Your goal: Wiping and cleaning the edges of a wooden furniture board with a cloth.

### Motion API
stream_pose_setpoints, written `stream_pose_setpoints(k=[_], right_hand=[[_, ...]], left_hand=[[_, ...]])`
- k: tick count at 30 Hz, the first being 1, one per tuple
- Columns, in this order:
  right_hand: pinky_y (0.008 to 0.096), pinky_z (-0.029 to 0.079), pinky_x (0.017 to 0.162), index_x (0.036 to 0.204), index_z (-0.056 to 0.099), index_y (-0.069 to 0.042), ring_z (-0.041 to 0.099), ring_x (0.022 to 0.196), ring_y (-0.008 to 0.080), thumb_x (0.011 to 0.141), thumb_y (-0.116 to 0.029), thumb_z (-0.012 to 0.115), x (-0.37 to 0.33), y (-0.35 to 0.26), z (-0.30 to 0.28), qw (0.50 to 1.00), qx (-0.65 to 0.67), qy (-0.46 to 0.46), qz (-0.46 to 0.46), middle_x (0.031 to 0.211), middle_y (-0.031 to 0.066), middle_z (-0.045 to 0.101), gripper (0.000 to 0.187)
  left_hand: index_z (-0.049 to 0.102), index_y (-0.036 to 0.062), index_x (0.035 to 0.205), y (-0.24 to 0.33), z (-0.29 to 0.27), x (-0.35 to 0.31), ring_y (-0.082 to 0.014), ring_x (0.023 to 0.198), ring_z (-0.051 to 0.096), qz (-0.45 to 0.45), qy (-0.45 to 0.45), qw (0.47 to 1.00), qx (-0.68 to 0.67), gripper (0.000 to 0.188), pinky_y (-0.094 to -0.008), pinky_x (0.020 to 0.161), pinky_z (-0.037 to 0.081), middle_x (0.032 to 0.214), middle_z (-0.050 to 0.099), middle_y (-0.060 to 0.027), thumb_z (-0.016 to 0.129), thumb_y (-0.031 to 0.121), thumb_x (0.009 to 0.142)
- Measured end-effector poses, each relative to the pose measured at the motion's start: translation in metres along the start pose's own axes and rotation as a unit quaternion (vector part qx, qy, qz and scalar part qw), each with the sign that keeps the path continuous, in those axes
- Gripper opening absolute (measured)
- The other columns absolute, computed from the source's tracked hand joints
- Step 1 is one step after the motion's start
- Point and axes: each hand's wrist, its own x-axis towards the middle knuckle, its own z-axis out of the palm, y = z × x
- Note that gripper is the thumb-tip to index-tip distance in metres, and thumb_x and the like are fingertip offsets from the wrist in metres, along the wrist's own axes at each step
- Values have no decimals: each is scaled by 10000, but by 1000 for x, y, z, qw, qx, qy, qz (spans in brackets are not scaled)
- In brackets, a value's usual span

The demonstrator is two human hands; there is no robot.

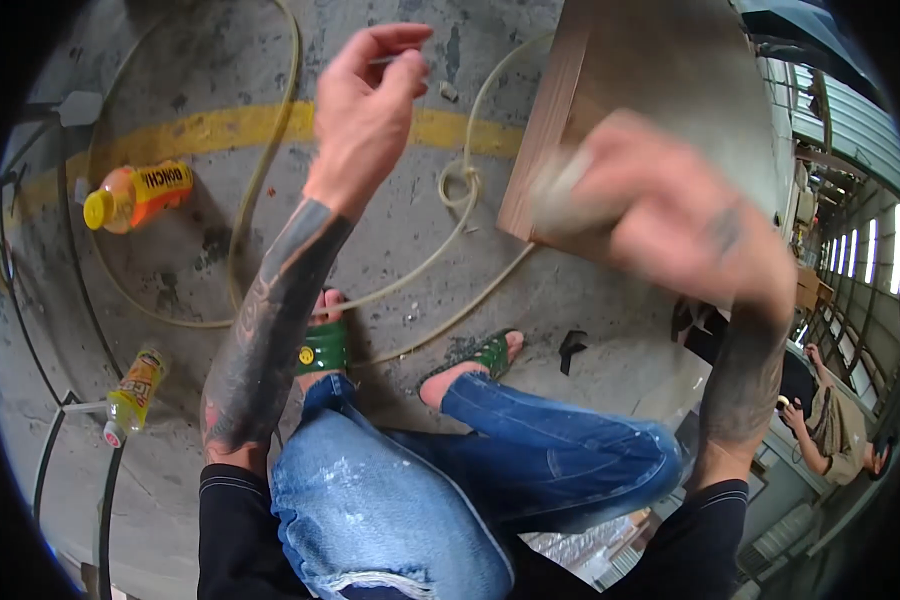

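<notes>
My left hand (368,100) is raised over the floor, its fingers curled toward the thumb. Whatever lies between the fingertips, if anything, is too small to name. At the near corner of a brown wooden panel (660,60), my right hand (660,205) is smeared by motion. Its bent fingers close round a pale, whitish thing (562,192), too blurred to name. Whether that thing touches the panel I cannot tell. The panel's light wood-grain edge (542,140) faces my left side.
A pale hose (470,130) loops across the concrete floor (370,260). An orange drink bottle (135,195) and a yellow-labelled bottle (135,395) lie at left, near a thin black metal frame (55,440). Another person (830,420) is at far right.
</notes>
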Motion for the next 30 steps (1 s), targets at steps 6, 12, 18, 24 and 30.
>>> stream_pose_setpoints(k=[6, 12, 18, 24, 30], right_hand=[[242, 470, 781, 1291, 583, 104, 585, 957, 140, 930, -88, 501, -17, 133, -34, 922, -87, 354, 132, 1207, 81, 594, 417], [267, 476, 801, 1264, 617, 105, 590, 979, 172, 919, -137, 560, 25, 127, 12, 877, -37, 458, 140, 1240, 126, 585, 425], [344, 526, 761, 1147, 676, 64, 633, 907, 268, 861, -149, 562, 31, 91, 39, 872, -14, 476, 114, 1158, 191, 584, 374], [317, 528, 806, 1138, 667, 66, 644, 924, 232, 879, -101, 548, 9, 92, 62, 852, 24, 508, 123, 1127, 156, 623, 330], [314, 513, 773, 1142, 673, 64, 636, 892, 220, 878, -101, 552, 16, 99, 52, 847, -2, 511, 146, 1140, 154, 630, 333]], left_hand=[[652, 64, 1331, -24, 55, 46, -149, 1003, 655, -7, -164, 985, 50, 366, -283, 900, 524, 1153, 719, -82, 558, 187, 1000], [667, 82, 1327, -32, 88, 67, -141, 981, 665, -64, -191, 979, -23, 382, -287, 871, 541, 1169, 720, -95, 487, 115, 991], [710, 107, 1275, -38, 83, 68, -130, 885, 683, -16, -181, 982, 52, 374, -292, 850, 554, 1033, 750, -71, 480, 70, 982], [724, 105, 1252, -38, 84, 60, -122, 889, 678, -35, -180, 982, 47, 375, -285, 869, 544, 1052, 751, -55, 498, 58, 956], [651, 81, 1338, -34, 82, 52, -144, 1108, 635, -39, -211, 976, 35, 415, -315, 1014, 503, 1223, 689, -61, 463, 39, 970]])
